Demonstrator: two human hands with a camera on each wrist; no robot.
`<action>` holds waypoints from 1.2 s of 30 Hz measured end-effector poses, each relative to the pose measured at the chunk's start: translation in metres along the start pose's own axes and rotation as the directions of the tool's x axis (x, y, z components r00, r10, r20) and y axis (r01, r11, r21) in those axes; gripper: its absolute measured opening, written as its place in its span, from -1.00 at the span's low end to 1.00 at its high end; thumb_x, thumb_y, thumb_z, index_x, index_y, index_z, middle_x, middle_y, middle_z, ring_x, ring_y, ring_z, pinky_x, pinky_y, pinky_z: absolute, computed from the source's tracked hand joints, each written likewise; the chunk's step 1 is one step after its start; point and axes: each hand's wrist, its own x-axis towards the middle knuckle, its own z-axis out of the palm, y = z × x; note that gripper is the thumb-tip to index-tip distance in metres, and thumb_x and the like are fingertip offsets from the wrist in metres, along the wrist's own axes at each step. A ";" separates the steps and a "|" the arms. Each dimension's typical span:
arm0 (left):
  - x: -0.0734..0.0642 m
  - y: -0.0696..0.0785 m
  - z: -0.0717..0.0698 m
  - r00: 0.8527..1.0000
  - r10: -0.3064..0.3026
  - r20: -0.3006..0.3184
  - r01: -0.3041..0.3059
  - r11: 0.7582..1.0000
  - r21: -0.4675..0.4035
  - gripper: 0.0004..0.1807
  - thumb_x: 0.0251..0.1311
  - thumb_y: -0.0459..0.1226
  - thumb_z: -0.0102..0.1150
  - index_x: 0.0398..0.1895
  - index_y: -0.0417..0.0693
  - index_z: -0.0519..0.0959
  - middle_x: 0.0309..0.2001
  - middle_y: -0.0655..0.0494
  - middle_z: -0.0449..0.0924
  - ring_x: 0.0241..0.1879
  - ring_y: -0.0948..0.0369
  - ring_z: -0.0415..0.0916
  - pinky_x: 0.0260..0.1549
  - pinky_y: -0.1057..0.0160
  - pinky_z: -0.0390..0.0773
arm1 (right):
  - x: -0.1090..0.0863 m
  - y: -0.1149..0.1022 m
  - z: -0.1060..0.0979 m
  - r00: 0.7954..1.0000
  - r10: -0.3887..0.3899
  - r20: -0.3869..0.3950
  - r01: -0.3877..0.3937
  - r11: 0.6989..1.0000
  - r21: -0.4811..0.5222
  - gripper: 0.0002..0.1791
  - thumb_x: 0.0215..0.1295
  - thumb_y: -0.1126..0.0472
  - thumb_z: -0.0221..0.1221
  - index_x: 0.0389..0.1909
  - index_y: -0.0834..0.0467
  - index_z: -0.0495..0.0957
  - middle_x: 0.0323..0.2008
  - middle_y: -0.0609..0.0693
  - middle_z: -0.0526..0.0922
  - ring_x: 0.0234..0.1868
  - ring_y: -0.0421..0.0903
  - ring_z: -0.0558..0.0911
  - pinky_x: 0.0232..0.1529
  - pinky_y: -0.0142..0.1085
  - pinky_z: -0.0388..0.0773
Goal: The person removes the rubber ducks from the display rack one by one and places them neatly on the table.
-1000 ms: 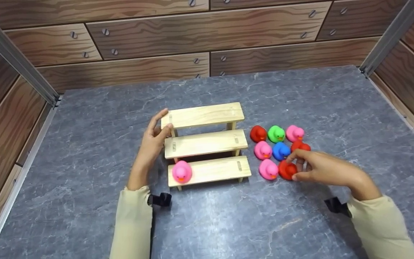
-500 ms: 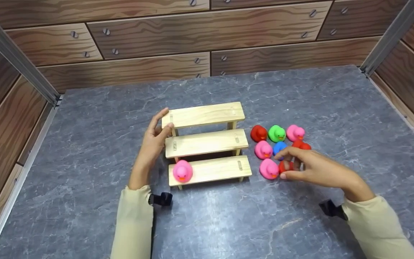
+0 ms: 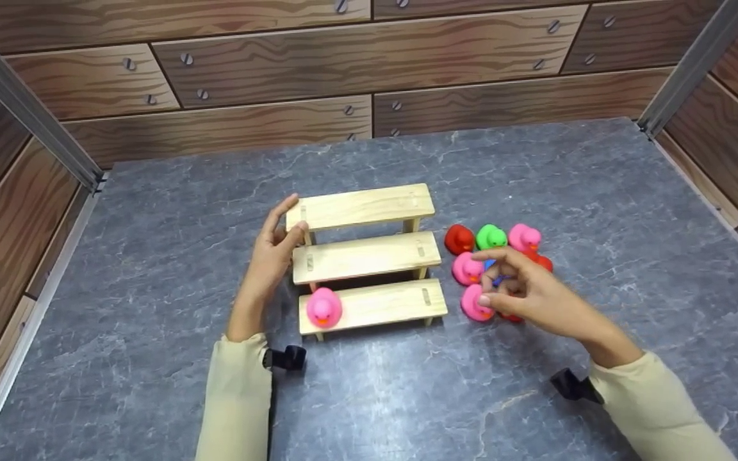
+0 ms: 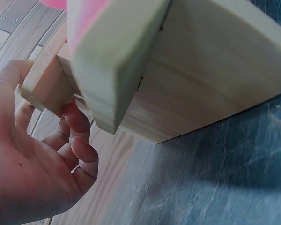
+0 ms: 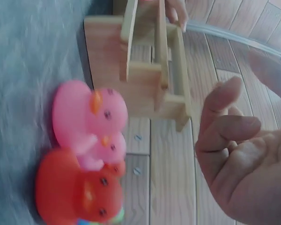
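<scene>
My left hand [image 3: 268, 256] grips the left end of the top board of a three-step wooden display stand [image 3: 366, 256]. In the left wrist view its fingers curl around the board end. A pink rubber duck [image 3: 323, 308] sits at the left of the bottom step. My right hand [image 3: 535, 298] hovers over the duck group right of the stand, fingers loosely bent, nothing between them in the right wrist view. Beneath it are a front pink duck [image 5: 70, 115], a red duck [image 5: 56, 187] and a blue duck [image 3: 489, 264], partly hidden by the hand.
Behind these stand a dark red duck [image 3: 459, 239], a green duck [image 3: 490, 237] and another pink duck [image 3: 523, 237]. A second pink duck [image 3: 467, 269] is in the middle row, with a red duck [image 3: 542, 263] at its right. Wood-patterned walls [image 3: 369, 57] enclose the grey marbled table [image 3: 183, 211].
My right hand has moved left and slightly up, from the front red duck to over the blue and pink ducks. That red duck stays on the table. The left hand keeps its hold.
</scene>
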 end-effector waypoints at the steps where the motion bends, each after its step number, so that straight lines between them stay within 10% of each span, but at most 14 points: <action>1: 0.000 0.000 0.000 1.000 0.001 0.002 -0.001 1.000 -0.001 -0.43 0.38 -0.23 0.04 0.44 0.13 0.23 -0.30 -0.02 0.46 -0.47 0.24 0.43 -0.56 0.34 0.42 | 0.001 0.000 0.003 1.000 -0.005 -0.004 0.005 1.000 0.013 -0.44 0.25 0.33 0.24 0.24 0.31 0.29 -0.24 0.09 0.47 -0.40 -0.25 0.54 -0.45 -0.43 0.49; 36: -0.001 0.001 -0.001 1.000 -0.003 0.006 0.003 1.000 -0.029 -0.43 0.38 -0.23 0.05 0.43 0.14 0.23 -0.29 0.00 0.47 -0.40 0.23 0.48 -0.49 0.32 0.50 | 0.056 -0.035 0.109 0.998 0.007 0.069 -0.012 0.998 0.065 -0.41 0.23 0.16 0.29 0.22 0.22 0.32 -0.24 0.09 0.46 -0.54 -0.25 0.38 -0.50 -0.50 0.32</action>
